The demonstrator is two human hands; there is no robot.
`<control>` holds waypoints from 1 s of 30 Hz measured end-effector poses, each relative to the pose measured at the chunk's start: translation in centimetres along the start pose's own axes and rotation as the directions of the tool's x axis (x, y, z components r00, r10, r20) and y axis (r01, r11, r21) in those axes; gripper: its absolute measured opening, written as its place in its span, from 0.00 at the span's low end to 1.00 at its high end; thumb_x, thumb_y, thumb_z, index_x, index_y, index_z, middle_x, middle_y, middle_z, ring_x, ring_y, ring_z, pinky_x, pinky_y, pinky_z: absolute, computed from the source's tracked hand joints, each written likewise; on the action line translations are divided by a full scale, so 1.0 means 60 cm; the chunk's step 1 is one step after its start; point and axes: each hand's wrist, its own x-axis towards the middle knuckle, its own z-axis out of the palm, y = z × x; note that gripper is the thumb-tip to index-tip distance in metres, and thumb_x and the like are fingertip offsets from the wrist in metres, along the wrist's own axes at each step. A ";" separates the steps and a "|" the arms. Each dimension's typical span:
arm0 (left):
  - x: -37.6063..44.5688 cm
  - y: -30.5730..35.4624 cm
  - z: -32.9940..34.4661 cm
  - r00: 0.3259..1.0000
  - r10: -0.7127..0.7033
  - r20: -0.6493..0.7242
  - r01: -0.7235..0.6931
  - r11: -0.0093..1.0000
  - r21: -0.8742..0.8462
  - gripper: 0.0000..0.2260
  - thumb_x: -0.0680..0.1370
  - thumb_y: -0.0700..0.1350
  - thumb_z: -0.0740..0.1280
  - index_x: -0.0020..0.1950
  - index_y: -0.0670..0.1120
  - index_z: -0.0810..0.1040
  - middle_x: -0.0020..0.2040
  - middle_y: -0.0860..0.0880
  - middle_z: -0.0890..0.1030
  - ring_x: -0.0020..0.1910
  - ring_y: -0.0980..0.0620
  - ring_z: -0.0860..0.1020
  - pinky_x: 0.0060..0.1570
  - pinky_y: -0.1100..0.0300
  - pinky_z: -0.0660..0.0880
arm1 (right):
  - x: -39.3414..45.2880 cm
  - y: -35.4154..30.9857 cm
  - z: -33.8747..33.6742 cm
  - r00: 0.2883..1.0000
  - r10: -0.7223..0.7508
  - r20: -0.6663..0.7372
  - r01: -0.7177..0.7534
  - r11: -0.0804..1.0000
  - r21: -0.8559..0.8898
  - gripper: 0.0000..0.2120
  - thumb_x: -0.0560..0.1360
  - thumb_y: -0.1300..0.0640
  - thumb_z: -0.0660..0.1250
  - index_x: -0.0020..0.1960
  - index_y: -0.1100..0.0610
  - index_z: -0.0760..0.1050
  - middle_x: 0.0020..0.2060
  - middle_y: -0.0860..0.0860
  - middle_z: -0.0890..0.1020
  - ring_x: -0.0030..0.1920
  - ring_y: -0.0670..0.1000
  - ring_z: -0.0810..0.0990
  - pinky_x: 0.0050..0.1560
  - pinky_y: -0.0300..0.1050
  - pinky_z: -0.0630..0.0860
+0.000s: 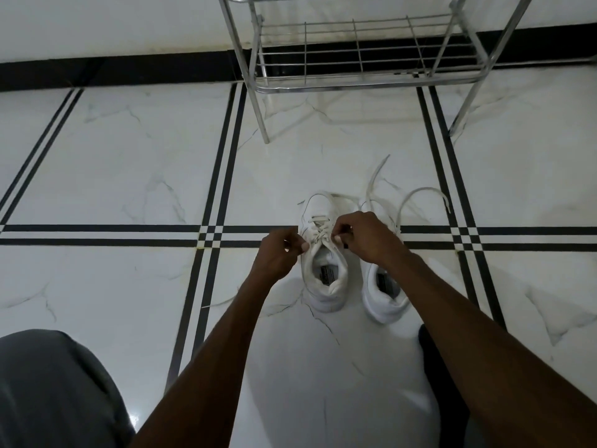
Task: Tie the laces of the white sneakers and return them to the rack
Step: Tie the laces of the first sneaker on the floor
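Two white sneakers stand side by side on the floor, toes pointing away from me. My left hand [280, 253] pinches a lace at the left side of the left sneaker [323, 250]. My right hand [366, 236] pinches the other lace end over the same shoe's tongue and covers the front of the right sneaker [386, 300]. The right sneaker's loose laces [416, 195] trail over the floor beyond it. A chrome wire shoe rack [365, 82] stands farther ahead with its lowest shelf bare.
The floor is glossy white marble tile with black stripe lines [213, 236]. A black skirting band [113, 72] runs along the white wall behind the rack. My grey-clad knee [55, 392] fills the lower left corner.
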 end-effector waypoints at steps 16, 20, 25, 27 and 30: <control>0.005 -0.020 0.019 0.989 0.150 -0.016 -0.145 0.974 0.176 0.07 0.80 0.42 0.64 0.56 0.49 0.78 0.42 0.49 0.84 0.45 0.46 0.83 0.51 0.42 0.80 | -0.006 0.009 0.026 0.986 -0.165 -0.005 0.164 0.984 -0.070 0.02 0.76 0.61 0.64 0.48 0.59 0.75 0.45 0.55 0.80 0.44 0.55 0.78 0.47 0.57 0.78; 0.005 -0.020 0.013 0.960 0.257 -0.113 -0.203 0.913 0.353 0.06 0.80 0.43 0.62 0.47 0.46 0.79 0.43 0.52 0.83 0.45 0.47 0.80 0.50 0.44 0.78 | -0.007 0.005 0.020 0.992 -0.127 -0.024 0.122 0.981 -0.150 0.02 0.77 0.59 0.62 0.48 0.56 0.73 0.42 0.52 0.81 0.42 0.54 0.80 0.42 0.53 0.77; 0.002 -0.029 0.015 0.964 0.238 -0.117 -0.147 0.847 0.511 0.12 0.76 0.34 0.63 0.46 0.52 0.68 0.38 0.53 0.81 0.39 0.50 0.76 0.57 0.44 0.73 | -0.004 0.007 0.034 0.984 -0.140 -0.110 0.102 0.948 -0.302 0.05 0.75 0.66 0.62 0.46 0.61 0.76 0.43 0.56 0.81 0.42 0.56 0.80 0.37 0.48 0.70; -0.001 -0.038 0.016 0.965 0.224 -0.137 -0.117 0.833 0.540 0.10 0.79 0.35 0.62 0.49 0.51 0.69 0.34 0.54 0.79 0.32 0.51 0.73 0.59 0.44 0.71 | -0.002 0.019 0.036 0.992 -0.113 -0.065 0.084 0.937 -0.340 0.06 0.74 0.69 0.62 0.45 0.63 0.77 0.42 0.58 0.82 0.42 0.58 0.81 0.36 0.45 0.65; -0.009 -0.051 0.017 0.972 0.169 -0.161 -0.065 0.858 0.509 0.09 0.79 0.35 0.61 0.51 0.49 0.71 0.38 0.54 0.83 0.33 0.50 0.78 0.64 0.44 0.68 | -0.003 0.025 0.040 0.996 -0.082 -0.046 0.059 0.926 -0.372 0.06 0.72 0.71 0.63 0.40 0.64 0.76 0.37 0.60 0.82 0.39 0.60 0.83 0.34 0.43 0.65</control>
